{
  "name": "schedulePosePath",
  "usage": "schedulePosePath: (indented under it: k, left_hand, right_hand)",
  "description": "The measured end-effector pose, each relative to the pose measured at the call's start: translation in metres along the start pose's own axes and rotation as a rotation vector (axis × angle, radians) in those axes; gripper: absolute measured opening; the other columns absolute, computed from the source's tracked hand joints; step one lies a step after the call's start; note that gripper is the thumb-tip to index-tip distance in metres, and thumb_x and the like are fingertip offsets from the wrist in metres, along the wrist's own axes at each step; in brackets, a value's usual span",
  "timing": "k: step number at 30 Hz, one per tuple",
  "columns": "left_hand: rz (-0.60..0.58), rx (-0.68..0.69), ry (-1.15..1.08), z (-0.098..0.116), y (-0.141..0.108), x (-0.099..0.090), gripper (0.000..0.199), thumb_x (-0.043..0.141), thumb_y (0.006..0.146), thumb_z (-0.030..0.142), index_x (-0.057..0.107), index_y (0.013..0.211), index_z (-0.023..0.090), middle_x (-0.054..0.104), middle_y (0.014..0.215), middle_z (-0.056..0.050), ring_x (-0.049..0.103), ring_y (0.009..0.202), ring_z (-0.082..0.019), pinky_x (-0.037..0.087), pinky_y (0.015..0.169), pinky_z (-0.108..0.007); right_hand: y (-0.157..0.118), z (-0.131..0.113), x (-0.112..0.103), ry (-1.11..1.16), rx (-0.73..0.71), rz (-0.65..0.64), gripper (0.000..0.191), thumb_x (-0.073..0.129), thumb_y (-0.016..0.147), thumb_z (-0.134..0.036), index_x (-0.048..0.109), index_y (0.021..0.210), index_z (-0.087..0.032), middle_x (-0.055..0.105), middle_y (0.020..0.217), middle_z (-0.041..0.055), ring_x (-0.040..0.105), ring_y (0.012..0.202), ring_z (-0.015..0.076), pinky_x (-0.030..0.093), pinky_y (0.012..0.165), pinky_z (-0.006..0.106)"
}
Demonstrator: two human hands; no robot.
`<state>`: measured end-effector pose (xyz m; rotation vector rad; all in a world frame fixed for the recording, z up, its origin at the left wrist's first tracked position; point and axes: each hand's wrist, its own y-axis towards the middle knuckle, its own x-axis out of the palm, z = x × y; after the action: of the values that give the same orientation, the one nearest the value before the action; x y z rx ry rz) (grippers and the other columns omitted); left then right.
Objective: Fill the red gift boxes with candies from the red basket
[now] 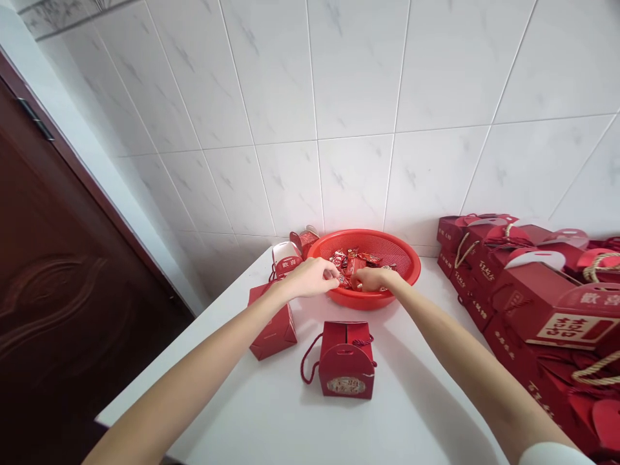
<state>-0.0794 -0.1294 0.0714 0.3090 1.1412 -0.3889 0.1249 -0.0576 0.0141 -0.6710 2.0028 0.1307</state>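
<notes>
A red plastic basket [411, 268] against the wall holds red wrapped candies [356, 263]. My left hand [314, 276] is over the basket's left rim, its fingers curled together by the candies; what they hold, if anything, is too small to tell. Inside the basket, my right hand [374, 279] reaches down with fingertips among the candies, closed on something I cannot make out. Nearer to me, a small red gift box [346, 371] with a dark red cord handle stands upright on the white table [271, 413].
A red box [274, 332] is left of centre, with an open box [287, 261] and another red box [304, 239] behind it. Stacked red gift boxes [537, 297] fill the right side. A tiled wall [358, 181] rises behind; a dark wooden door [58, 258] is at left.
</notes>
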Motion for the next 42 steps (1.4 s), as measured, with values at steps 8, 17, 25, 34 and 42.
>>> schedulePosePath:
  k: [8, 17, 25, 34, 42]
  left_hand:
    - [-0.088, -0.012, -0.009, -0.006, 0.044, 0.018, 0.038, 0.048, 0.083, 0.018, 0.074, 0.111, 0.015, 0.077, 0.103, -0.006, 0.07, 0.093, -0.021, 0.053, 0.083, -0.027]
    - [-0.443, -0.01, 0.115, -0.013, 0.094, 0.041, 0.055, 0.072, 0.062, 0.023, 0.074, 0.116, 0.028, 0.075, 0.117, -0.002, 0.069, 0.106, -0.025, 0.053, 0.088, -0.026]
    - [-0.463, -0.006, 0.144, -0.004, 0.112, 0.071, 0.06, 0.077, 0.058, 0.017, 0.073, 0.117, 0.027, 0.071, 0.125, -0.011, 0.064, 0.118, -0.034, 0.051, 0.098, -0.038]
    - [-0.314, -0.027, -0.126, -0.007, 0.107, 0.074, 0.029, 0.069, 0.062, 0.004, 0.079, 0.086, 0.016, 0.078, 0.089, -0.009, 0.073, 0.088, -0.029, 0.056, 0.085, -0.035]
    - [-0.009, -0.006, -0.588, -0.012, 0.109, 0.073, 0.025, 0.07, 0.073, 0.01, 0.079, 0.096, 0.016, 0.078, 0.099, -0.007, 0.072, 0.091, -0.022, 0.057, 0.085, -0.03]
  right_hand:
    - [-0.033, 0.022, -0.015, 0.827, -0.085, 0.119, 0.03, 0.083, 0.055, -0.026, 0.069, 0.08, -0.016, 0.07, 0.071, 0.0012, 0.063, 0.058, 0.0132, 0.053, 0.055, 0.025]
    - [-0.034, 0.03, -0.017, 1.581, 0.03, 0.49, 0.013, 0.062, 0.086, -0.032, 0.068, 0.09, -0.021, 0.074, 0.099, 0.0087, 0.07, 0.097, 0.0175, 0.059, 0.072, 0.023]
    - [-0.032, 0.032, -0.014, 1.632, -0.003, 0.559, 0.027, 0.066, 0.068, -0.006, 0.065, 0.089, -0.022, 0.072, 0.089, 0.0058, 0.067, 0.114, 0.0207, 0.06, 0.088, 0.028]
    - [-0.027, 0.035, -0.01, 1.62, -0.089, 0.6, 0.034, 0.067, 0.057, 0.006, 0.061, 0.077, -0.02, 0.078, 0.087, 0.0082, 0.073, 0.097, 0.0212, 0.06, 0.079, 0.027]
    - [-0.026, 0.035, -0.01, 1.637, -0.097, 0.628, 0.023, 0.076, 0.06, -0.002, 0.068, 0.074, -0.018, 0.077, 0.076, 0.0045, 0.071, 0.074, 0.0182, 0.059, 0.068, 0.026]
